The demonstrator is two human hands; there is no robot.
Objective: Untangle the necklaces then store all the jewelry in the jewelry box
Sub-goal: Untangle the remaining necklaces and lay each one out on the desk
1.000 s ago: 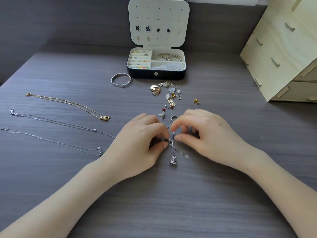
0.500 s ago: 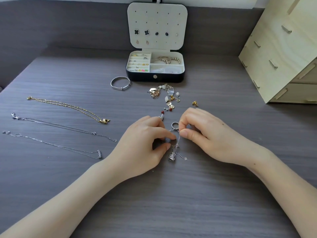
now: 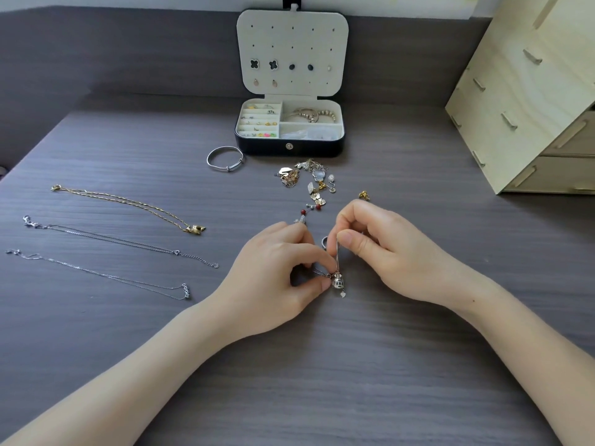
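Necklace point(image 3: 337, 281) pinched: left hand point(image 3: 277, 272), right hand point(image 3: 396, 252); 3 chains point(image 3: 128, 243) well apart, leftward.

Nothing readable right now: no words, numbers or logos in view. The jewelry box point(image 3: 257, 149) at twelve o'clock shows a plain dark front. At centre, the pendant necklace point(image 3: 338, 282) carries an embossed mark too small to read.

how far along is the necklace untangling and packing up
Done: three necklaces lie straightened out on the left. In hand: the left hand and right hand both pinch a silver chain with a pendant. Left: the tangled pile, the bangle and every necklace are outside the open jewelry box.
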